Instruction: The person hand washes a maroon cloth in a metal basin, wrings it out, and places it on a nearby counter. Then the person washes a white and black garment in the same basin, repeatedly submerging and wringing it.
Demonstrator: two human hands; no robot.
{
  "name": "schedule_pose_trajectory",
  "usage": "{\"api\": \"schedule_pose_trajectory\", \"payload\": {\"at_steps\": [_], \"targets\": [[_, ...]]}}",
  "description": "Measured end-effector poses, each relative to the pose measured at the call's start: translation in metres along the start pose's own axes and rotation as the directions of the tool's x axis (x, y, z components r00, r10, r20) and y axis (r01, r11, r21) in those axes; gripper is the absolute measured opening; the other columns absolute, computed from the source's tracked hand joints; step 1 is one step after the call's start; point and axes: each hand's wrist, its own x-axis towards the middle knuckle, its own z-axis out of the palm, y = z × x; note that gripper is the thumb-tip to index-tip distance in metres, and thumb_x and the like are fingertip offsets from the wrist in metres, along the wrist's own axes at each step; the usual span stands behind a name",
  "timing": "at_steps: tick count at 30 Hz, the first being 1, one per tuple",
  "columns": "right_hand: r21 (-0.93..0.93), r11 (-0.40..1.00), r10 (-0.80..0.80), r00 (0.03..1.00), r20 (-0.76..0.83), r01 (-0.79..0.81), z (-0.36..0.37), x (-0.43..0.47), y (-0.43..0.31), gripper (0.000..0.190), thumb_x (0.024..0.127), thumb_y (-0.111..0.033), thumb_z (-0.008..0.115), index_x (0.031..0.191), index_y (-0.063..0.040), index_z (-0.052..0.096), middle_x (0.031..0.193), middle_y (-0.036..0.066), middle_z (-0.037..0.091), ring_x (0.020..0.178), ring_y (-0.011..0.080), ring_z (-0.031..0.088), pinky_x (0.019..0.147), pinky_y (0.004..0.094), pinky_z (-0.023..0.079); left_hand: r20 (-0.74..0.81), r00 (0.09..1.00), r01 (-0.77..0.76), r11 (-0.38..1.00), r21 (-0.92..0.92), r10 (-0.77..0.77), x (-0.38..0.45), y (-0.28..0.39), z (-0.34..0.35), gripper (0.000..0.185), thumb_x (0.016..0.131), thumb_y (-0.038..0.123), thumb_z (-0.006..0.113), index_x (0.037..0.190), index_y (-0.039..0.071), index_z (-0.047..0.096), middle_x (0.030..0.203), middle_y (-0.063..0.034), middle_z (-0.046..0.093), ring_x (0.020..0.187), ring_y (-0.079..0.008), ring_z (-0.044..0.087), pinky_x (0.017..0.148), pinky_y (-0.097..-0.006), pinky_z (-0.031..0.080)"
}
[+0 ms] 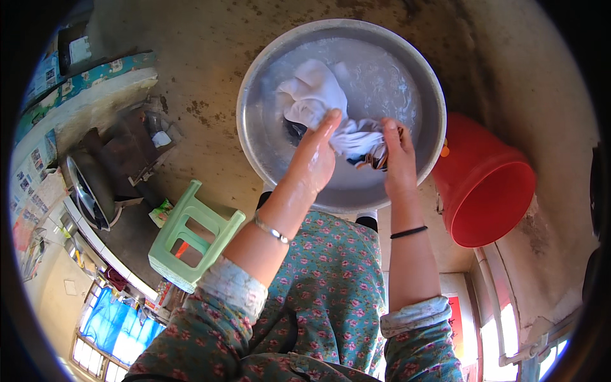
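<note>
A wet white cloth garment [317,90] with a dark patterned end is bunched over a large round metal basin [246,138]. My left hand [317,155] grips the cloth near its middle, thumb on top. At the dark end, my right hand [400,150] holds the gathered fabric, with its fingers partly hidden behind it. Cloudy water [372,71] with ripples and some suds fills the basin's bottom. Beside the white cloth, a dark piece [294,131] shows in the water; whether it belongs to the same garment I cannot tell.
Right of the basin, a red plastic bucket [477,172] lies tilted with its mouth towards me. A green plastic stool [191,238] rests on its side at the left. Beyond it are a wok-like pan [90,191] and a stove counter [143,238]. The concrete floor [205,62] has dark stains.
</note>
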Motion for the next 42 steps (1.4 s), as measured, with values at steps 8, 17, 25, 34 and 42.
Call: {"api": "schedule_pose_trajectory", "payload": {"at_steps": [8, 17, 25, 34, 42], "targets": [[-0.899, 0.392, -0.312, 0.948, 0.071, 0.196, 0.008, 0.028, 0.012, 0.058, 0.077, -0.019, 0.070, 0.130, -0.018, 0.047, 0.113, 0.021, 0.055, 0.099, 0.0395, 0.058, 0.082, 0.0445, 0.049, -0.121, 0.972, -0.005, 0.536, 0.844, 0.200, 0.072, -0.013, 0.009, 0.046, 0.080, 0.033, 0.066, 0.111, -0.001, 0.058, 0.106, -0.0133, 0.062, 0.103, -0.0225, 0.055, 0.092, -0.0348, 0.041], [-0.115, 0.988, 0.092, 0.993, -0.068, -0.099, 0.015, 0.021, 0.011, 0.043, 0.081, -0.020, 0.064, 0.117, 0.001, 0.053, 0.094, 0.015, 0.065, 0.081, 0.0290, 0.066, 0.073, 0.0411, 0.053, 0.057, 0.981, 0.167, 0.960, 0.224, -0.184, 0.070, -0.017, -0.025, 0.061, 0.085, 0.040, 0.064, 0.132, 0.008, 0.045, 0.130, -0.0103, 0.050, 0.116, -0.0259, 0.049, 0.091, -0.0413, 0.044], [0.736, 0.447, 0.254, 0.861, 0.441, -0.509, 0.017, -0.069, -0.001, 0.044, 0.089, -0.026, 0.056, 0.123, 0.002, 0.051, 0.109, 0.016, 0.064, 0.097, 0.0280, 0.064, 0.086, 0.0385, 0.053, 0.258, 0.934, 0.292, 0.945, -0.149, -0.248, 0.022, 0.003, 0.012, 0.059, 0.081, 0.054, 0.064, 0.117, 0.008, 0.054, 0.103, -0.0126, 0.062, 0.091, -0.0234, 0.061, 0.075, -0.0373, 0.051], [0.066, 0.962, -0.267, 0.964, 0.014, 0.265, 0.052, -0.090, -0.004, 0.035, 0.083, -0.018, 0.068, 0.116, -0.016, 0.054, 0.121, 0.012, 0.049, 0.112, 0.0257, 0.048, 0.089, 0.0354, 0.044, -0.236, 0.970, 0.101, 0.980, 0.174, -0.058, 0.000, 0.030, 0.040, 0.033, 0.081, 0.037, 0.062, 0.095, 0.007, 0.060, 0.075, -0.0054, 0.061, 0.064, -0.0177, 0.061, 0.058, -0.0303, 0.051], [-0.389, 0.878, -0.298, 0.954, 0.012, 0.279, 0.081, -0.012, -0.017, 0.019, 0.074, -0.010, 0.068, 0.091, -0.004, 0.060, 0.081, 0.016, 0.059, 0.068, 0.0310, 0.059, 0.065, 0.0378, 0.049, -0.316, 0.949, 0.029, 0.998, 0.055, -0.011, -0.012, 0.015, 0.024, 0.021, 0.092, 0.025, 0.050, 0.099, 0.007, 0.059, 0.087, -0.0060, 0.062, 0.081, -0.0170, 0.062, 0.069, -0.0344, 0.051]]}}
